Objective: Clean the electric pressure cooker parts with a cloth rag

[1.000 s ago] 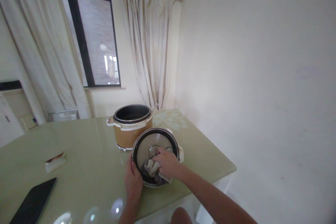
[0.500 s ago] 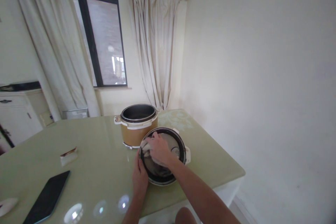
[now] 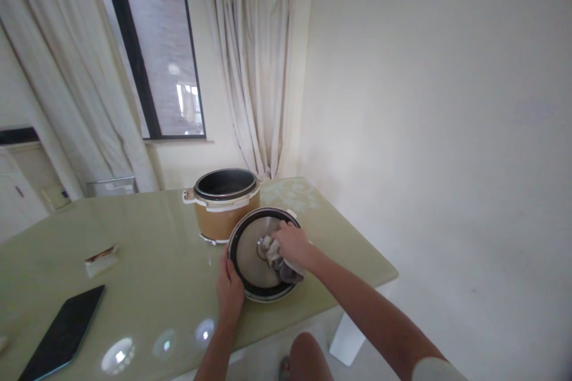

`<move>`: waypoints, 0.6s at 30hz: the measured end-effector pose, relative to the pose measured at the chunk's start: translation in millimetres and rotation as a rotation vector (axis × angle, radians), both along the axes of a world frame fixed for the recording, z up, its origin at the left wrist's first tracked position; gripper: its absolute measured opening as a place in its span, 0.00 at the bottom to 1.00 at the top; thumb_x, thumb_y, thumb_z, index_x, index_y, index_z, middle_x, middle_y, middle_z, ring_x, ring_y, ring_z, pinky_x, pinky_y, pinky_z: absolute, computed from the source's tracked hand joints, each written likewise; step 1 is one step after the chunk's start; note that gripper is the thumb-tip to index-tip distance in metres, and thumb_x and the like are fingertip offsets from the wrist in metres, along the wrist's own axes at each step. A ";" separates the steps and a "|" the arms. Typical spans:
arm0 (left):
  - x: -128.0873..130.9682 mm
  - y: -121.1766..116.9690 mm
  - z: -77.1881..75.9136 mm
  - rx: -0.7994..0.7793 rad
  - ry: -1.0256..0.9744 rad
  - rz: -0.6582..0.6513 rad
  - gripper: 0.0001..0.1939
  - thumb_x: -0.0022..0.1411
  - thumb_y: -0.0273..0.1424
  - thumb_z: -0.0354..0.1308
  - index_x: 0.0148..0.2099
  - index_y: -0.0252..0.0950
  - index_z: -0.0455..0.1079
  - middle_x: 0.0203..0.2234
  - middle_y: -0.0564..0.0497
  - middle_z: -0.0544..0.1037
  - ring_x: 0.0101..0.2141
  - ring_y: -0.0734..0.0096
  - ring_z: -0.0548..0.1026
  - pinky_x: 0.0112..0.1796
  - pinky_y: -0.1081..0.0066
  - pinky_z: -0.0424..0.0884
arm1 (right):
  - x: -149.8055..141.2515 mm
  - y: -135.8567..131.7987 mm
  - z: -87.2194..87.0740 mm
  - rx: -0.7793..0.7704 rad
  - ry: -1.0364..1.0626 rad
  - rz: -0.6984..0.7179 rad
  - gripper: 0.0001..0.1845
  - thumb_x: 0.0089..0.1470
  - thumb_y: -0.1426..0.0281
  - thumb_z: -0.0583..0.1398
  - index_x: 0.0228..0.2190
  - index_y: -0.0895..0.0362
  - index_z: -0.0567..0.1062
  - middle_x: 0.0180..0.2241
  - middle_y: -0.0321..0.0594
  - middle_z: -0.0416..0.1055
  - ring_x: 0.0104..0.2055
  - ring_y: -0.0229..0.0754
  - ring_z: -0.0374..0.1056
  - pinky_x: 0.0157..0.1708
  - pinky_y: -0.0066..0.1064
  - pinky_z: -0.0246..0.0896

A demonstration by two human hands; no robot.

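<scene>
Right now the right hand (image 3: 292, 244) is closed around a crumpled grey cloth (image 3: 279, 262) and presses it onto the upturned lid (image 3: 250, 256) of a cooker. The lid lies inner side up, a pale metal disc inside a dark ring, on the green table (image 3: 156, 250) near its front right edge. The cloth sits on the right half of the disc, just beside the small knob at its centre. The left hand (image 3: 229, 292) rests on the table at the near left rim of the lid, fingers loosely curved and touching the rim; whether it grips the rim or only steadies it, I cannot tell. Just behind the lid stands the cooker pot (image 3: 222, 205), brown with a white rim, open and dark inside, very close to the lid. Well to the left on the table lie a small pale packet (image 3: 100, 260) and, nearer the front edge, a dark tablet (image 3: 62, 333). Curtains (image 3: 254, 65) hang beside a dark-framed window (image 3: 156, 53) behind the table.
</scene>
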State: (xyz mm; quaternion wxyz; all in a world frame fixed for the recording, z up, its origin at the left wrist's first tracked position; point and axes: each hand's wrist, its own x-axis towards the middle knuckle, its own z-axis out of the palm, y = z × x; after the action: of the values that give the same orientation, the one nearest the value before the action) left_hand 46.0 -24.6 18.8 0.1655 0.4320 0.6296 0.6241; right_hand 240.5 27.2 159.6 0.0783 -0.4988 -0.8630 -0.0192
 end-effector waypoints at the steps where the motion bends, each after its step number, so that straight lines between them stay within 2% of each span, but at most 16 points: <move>1: 0.4 -0.5 0.4 0.002 0.002 0.000 0.29 0.76 0.41 0.41 0.71 0.38 0.64 0.65 0.41 0.74 0.66 0.57 0.70 0.66 0.53 0.66 | -3.4 7.7 4.6 0.041 0.029 -0.067 0.16 0.56 0.78 0.63 0.46 0.52 0.79 0.51 0.48 0.72 0.52 0.52 0.70 0.45 0.41 0.72; 3: 1.1 -1.8 1.0 0.004 0.009 -0.006 0.28 0.76 0.41 0.41 0.72 0.39 0.63 0.65 0.41 0.74 0.66 0.58 0.69 0.67 0.53 0.65 | -16.3 21.1 7.9 0.112 0.128 -0.157 0.22 0.59 0.74 0.63 0.55 0.52 0.73 0.57 0.50 0.68 0.54 0.51 0.68 0.48 0.40 0.71; 5: 1.6 -3.2 1.4 0.011 0.024 -0.014 0.28 0.77 0.41 0.41 0.72 0.40 0.62 0.65 0.42 0.74 0.67 0.59 0.68 0.67 0.54 0.64 | -32.2 27.8 3.1 0.119 0.279 -0.141 0.28 0.60 0.68 0.65 0.60 0.52 0.68 0.61 0.50 0.64 0.54 0.49 0.68 0.51 0.40 0.70; 7: 1.8 -3.9 1.4 0.020 0.043 -0.011 0.28 0.77 0.41 0.41 0.73 0.41 0.60 0.66 0.42 0.73 0.68 0.60 0.67 0.68 0.54 0.63 | -43.2 25.6 -6.3 0.046 0.437 -0.004 0.37 0.57 0.62 0.69 0.64 0.53 0.64 0.61 0.50 0.64 0.56 0.50 0.68 0.56 0.41 0.68; 9: 1.3 -4.0 1.5 0.025 0.056 0.004 0.29 0.77 0.40 0.40 0.75 0.40 0.58 0.67 0.41 0.71 0.69 0.59 0.66 0.68 0.54 0.63 | -42.0 16.1 -15.5 -0.035 0.550 0.179 0.44 0.55 0.56 0.70 0.66 0.54 0.61 0.62 0.51 0.64 0.62 0.51 0.66 0.62 0.43 0.64; 11: 0.0 -4.3 1.8 0.039 0.080 0.030 0.29 0.77 0.39 0.40 0.75 0.39 0.56 0.68 0.39 0.69 0.69 0.58 0.65 0.68 0.53 0.62 | -26.3 3.9 -23.5 -0.038 0.646 0.280 0.41 0.60 0.54 0.67 0.67 0.53 0.61 0.64 0.50 0.64 0.66 0.51 0.63 0.66 0.44 0.60; 13: -0.9 -5.9 2.7 0.074 0.147 0.079 0.30 0.77 0.38 0.40 0.76 0.37 0.54 0.69 0.37 0.67 0.70 0.57 0.63 0.68 0.51 0.61 | -0.4 -5.8 -33.5 0.056 0.756 0.192 0.31 0.66 0.55 0.60 0.65 0.51 0.64 0.64 0.49 0.65 0.66 0.50 0.62 0.66 0.44 0.60; 15: 0.6 -9.2 4.3 0.127 0.268 0.144 0.31 0.76 0.35 0.40 0.77 0.36 0.53 0.71 0.35 0.63 0.72 0.55 0.59 0.70 0.48 0.57 | 26.7 -10.0 -49.5 0.162 0.866 -0.040 0.28 0.68 0.58 0.57 0.64 0.53 0.65 0.64 0.52 0.65 0.65 0.52 0.63 0.66 0.46 0.61; 16: 2.8 -11.2 5.7 0.158 0.345 0.152 0.30 0.76 0.34 0.40 0.77 0.36 0.53 0.71 0.35 0.63 0.72 0.54 0.58 0.70 0.47 0.54 | 37.9 -10.0 -60.0 0.170 0.917 -0.162 0.29 0.67 0.58 0.56 0.64 0.55 0.65 0.64 0.54 0.65 0.64 0.53 0.65 0.64 0.48 0.62; 18: 11.1 -14.7 10.1 0.223 0.516 0.071 0.29 0.75 0.34 0.42 0.75 0.38 0.58 0.71 0.36 0.65 0.72 0.53 0.59 0.70 0.48 0.52 | 51.7 -7.2 -83.7 0.047 1.007 -0.304 0.32 0.66 0.57 0.56 0.65 0.58 0.62 0.63 0.58 0.65 0.62 0.54 0.68 0.62 0.50 0.65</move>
State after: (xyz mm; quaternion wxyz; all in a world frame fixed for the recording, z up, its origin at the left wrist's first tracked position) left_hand 57.1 -39.3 28.9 -0.0707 0.5699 0.5932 0.5642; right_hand 292.2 20.1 75.9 0.4908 -0.5640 -0.6356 0.1923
